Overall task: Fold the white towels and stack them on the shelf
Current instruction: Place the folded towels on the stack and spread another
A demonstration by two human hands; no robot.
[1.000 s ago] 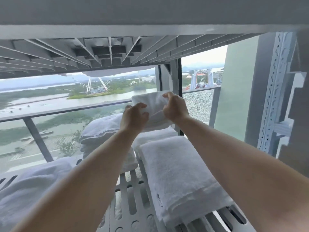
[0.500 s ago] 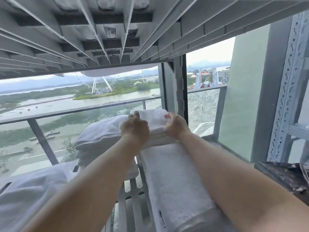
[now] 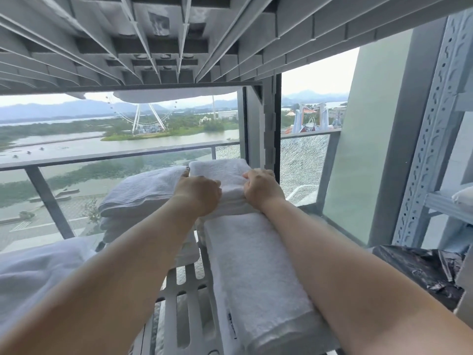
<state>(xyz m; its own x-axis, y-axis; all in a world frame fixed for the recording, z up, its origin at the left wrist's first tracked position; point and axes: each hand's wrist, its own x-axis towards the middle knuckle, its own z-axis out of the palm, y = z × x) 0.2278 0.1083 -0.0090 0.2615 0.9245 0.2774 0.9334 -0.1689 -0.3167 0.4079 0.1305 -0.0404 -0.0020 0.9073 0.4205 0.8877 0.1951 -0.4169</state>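
A small folded white towel lies at the back of the slatted grey shelf, on top of other folded towels. My left hand grips its left side and my right hand grips its right side, fingers curled over the edge. In front of it a long folded white towel runs toward me under my right forearm. A stack of folded white towels sits to the left.
The ribbed underside of the upper shelf hangs low overhead. A perforated metal upright stands at the right. Loose white cloth lies at lower left. A crumpled black bag sits at lower right. A glass balcony railing is behind.
Both hands have carried the small folded towel down from mid-air onto the towels at the back of the shelf. My view has tilted upward toward the upper shelf's underside.
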